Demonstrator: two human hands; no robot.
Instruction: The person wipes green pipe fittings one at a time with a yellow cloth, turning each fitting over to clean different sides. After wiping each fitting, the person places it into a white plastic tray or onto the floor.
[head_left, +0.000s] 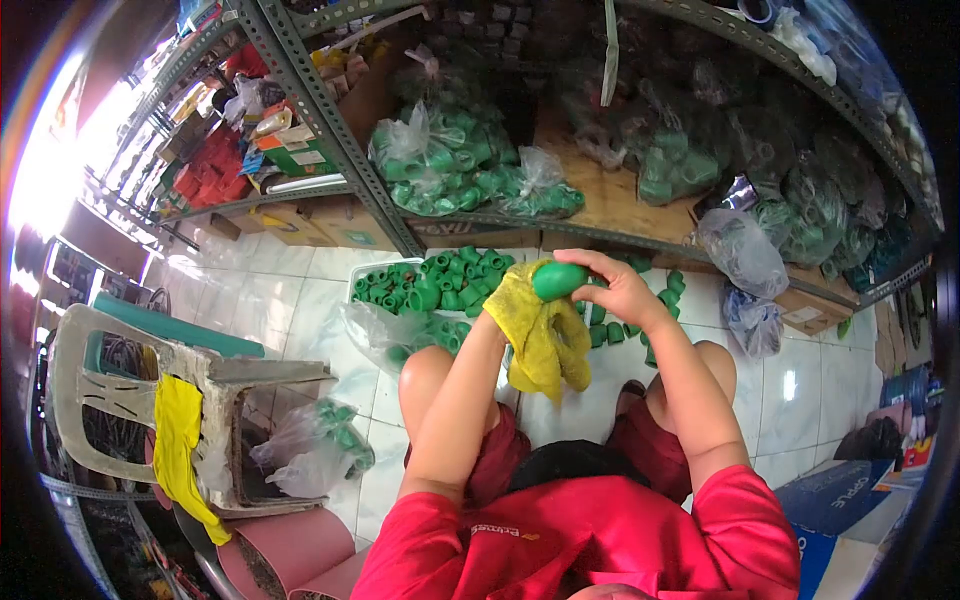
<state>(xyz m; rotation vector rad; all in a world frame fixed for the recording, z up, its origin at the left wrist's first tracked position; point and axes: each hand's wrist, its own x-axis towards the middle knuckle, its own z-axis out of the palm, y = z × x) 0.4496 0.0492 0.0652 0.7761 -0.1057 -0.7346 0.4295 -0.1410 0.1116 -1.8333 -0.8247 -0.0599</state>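
Note:
A green plastic pipe fitting (558, 281) with a smooth rounded side is between my two hands, in front of my knees. My right hand (622, 291) grips its right end, fingers over the top and thumb below. A yellow cloth (546, 345) wraps the fitting's left side and hangs down in folds. My left hand (492, 330) is closed on the cloth, which hides its fingers. Beneath, many loose green fittings (440, 285) fill a white tray (352, 290) on the floor. More green fittings (612, 333) are scattered on the tiles to the right.
Metal shelving (330, 120) stands ahead, with bagged green fittings (445, 165) on its lower shelf. At left is a worn plastic chair (110, 385) with a yellow cloth strip (178, 440). A bag of fittings (320, 445) lies beside it. Blue boxes (825, 500) sit at right.

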